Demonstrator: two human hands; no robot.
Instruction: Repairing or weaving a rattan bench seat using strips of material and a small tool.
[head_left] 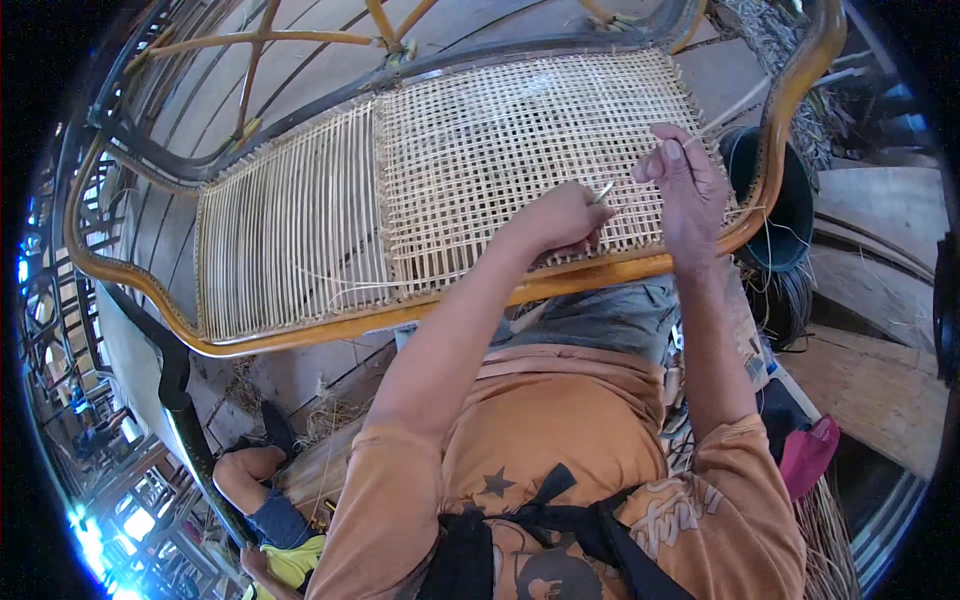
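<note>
Beneath the hands (565, 218) (692, 195) lies caning (490, 135) (partly hidden).

Over the strung section (270, 220) at the left, open air is offered, the strings crossed only by loose strand ends (345, 286). Over the mesh (500, 130), the near right is blocked by the left hand (568, 215) and the right hand (692, 192), barely parted. The near edge is walled by the curved rail (600, 273); beyond its right bend, passage is crowded by a dark bucket (792, 205).
</note>
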